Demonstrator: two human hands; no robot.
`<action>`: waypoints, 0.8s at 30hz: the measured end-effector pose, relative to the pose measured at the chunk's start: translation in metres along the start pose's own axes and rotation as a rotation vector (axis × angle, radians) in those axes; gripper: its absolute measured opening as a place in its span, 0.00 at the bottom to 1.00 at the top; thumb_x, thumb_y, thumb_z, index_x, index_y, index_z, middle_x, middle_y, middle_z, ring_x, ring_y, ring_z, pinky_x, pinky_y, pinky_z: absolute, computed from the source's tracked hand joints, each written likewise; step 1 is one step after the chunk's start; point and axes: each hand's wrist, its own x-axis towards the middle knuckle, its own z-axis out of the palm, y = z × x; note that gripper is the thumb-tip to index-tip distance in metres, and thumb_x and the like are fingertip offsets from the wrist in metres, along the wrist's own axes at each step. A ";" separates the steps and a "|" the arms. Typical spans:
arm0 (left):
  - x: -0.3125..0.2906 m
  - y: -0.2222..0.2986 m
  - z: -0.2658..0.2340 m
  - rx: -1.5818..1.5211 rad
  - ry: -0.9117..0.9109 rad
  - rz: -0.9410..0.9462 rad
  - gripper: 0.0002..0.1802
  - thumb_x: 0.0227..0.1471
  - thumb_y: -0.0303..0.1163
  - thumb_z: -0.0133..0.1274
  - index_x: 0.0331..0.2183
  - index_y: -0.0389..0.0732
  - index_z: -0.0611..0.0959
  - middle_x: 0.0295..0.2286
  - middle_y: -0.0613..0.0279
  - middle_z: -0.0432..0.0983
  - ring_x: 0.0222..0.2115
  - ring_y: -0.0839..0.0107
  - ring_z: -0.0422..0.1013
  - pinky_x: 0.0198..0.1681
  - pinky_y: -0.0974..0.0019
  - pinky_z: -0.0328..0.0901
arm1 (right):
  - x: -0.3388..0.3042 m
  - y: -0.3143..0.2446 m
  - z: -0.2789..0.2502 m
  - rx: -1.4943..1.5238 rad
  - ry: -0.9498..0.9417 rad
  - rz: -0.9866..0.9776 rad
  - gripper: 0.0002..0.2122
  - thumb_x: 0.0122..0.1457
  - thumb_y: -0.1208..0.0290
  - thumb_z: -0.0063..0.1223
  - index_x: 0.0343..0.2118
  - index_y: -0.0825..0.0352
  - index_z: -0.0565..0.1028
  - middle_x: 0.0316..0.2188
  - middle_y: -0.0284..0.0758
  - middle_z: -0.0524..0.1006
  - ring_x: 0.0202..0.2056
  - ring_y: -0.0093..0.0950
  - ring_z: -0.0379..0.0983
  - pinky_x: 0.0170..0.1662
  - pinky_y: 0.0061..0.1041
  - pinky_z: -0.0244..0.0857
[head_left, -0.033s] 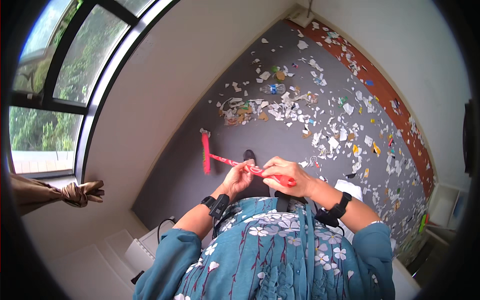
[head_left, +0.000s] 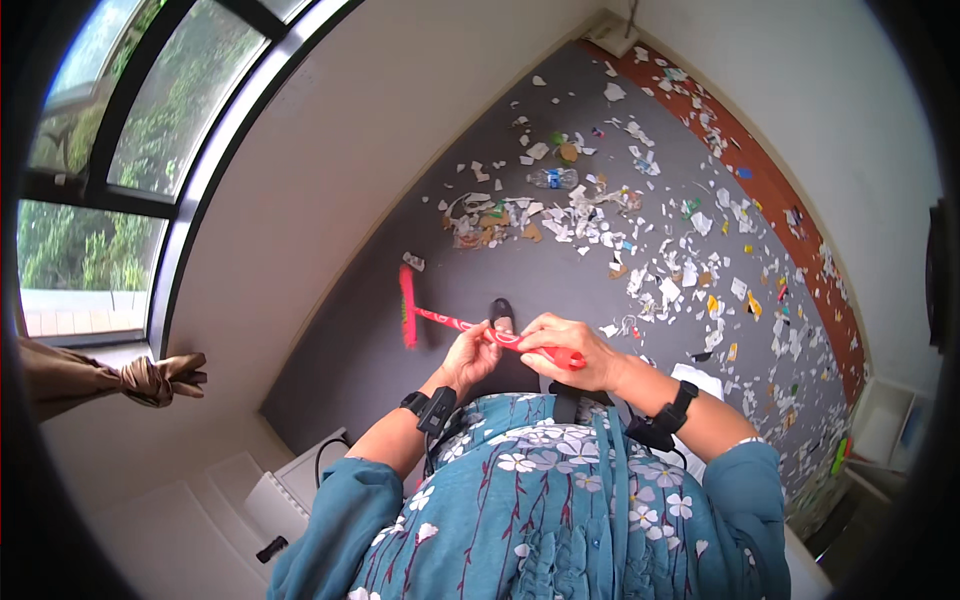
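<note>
Both my hands are closed on the red broom (head_left: pixel 440 318). My left hand (head_left: pixel 472 357) pinches the patterned handle partway down, and my right hand (head_left: pixel 575 350) wraps it close to its top end. At the far end, to the left, the red broom head (head_left: pixel 408 308) with green among its bristles is over the grey floor; I cannot tell whether it touches. Just beside its far tip lies a small whitish scrap (head_left: pixel 414 262). Beyond my hands, a heap of paper and cardboard scraps (head_left: pixel 490 218) lies on the floor, with a clear plastic bottle (head_left: pixel 553 178) behind it.
Torn scraps (head_left: pixel 700 225) are strewn across the grey floor to the right and onto a red-brown strip (head_left: pixel 760 180) along the wall. My dark shoe (head_left: pixel 501 310) shows beyond my hands. A knotted brown curtain (head_left: pixel 160 382) hangs by the window at left. White shelving (head_left: pixel 885 425) stands at right.
The broom head has shifted slightly left, and the small whitish scrap by its tip shows more fully. Both hands keep their hold; the whole view has tilted a little.
</note>
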 end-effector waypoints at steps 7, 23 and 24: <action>-0.006 0.109 -0.049 -0.095 0.009 0.182 0.13 0.64 0.33 0.48 0.34 0.32 0.74 0.32 0.48 0.77 0.34 0.59 0.78 0.37 0.64 0.79 | 0.117 0.036 0.073 -0.012 -0.093 -0.007 0.09 0.54 0.74 0.64 0.38 0.67 0.81 0.34 0.41 0.80 0.36 0.37 0.79 0.41 0.31 0.73; -0.013 0.092 0.101 0.007 -0.217 -0.063 0.14 0.63 0.36 0.52 0.30 0.34 0.78 0.29 0.49 0.79 0.32 0.55 0.80 0.29 0.69 0.79 | 0.151 -0.107 0.028 -0.527 -0.057 -0.098 0.13 0.45 0.80 0.67 0.35 0.72 0.78 0.33 0.41 0.75 0.26 0.33 0.76 0.28 0.28 0.72; -0.017 0.096 0.097 -0.005 -0.211 -0.044 0.14 0.63 0.35 0.52 0.30 0.33 0.78 0.29 0.49 0.79 0.33 0.54 0.80 0.30 0.69 0.80 | 0.152 -0.105 0.030 -0.494 -0.027 -0.101 0.14 0.44 0.80 0.67 0.36 0.72 0.79 0.33 0.41 0.75 0.26 0.33 0.76 0.28 0.28 0.72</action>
